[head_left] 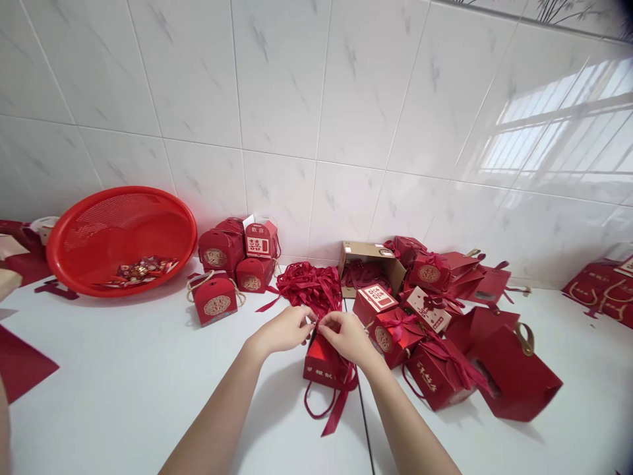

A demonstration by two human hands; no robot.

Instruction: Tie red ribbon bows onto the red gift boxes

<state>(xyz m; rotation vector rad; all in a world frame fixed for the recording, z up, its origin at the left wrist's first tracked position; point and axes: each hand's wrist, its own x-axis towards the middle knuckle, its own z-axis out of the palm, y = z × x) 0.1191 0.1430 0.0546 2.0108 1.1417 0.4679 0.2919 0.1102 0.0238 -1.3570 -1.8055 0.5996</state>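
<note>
Midway: left hand point(289, 330) and right hand point(346, 335) pinching red satin ribbon point(341, 402) atop small red cardboard gift box point(324, 366); tied boxes point(217, 300) beside, flat red bags point(514, 369) untouched.

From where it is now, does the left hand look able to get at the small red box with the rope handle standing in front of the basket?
Probably yes: the left hand and the small red box have only bare white table between them.

So just 2 bare forearms in view, no sleeves reaching down this far, no watch or bracelets on either wrist. The left hand point(285, 330) and right hand point(347, 335) look ring-free and slim-fingered, though the fingertips are kinda too small to tell nail details.
</note>
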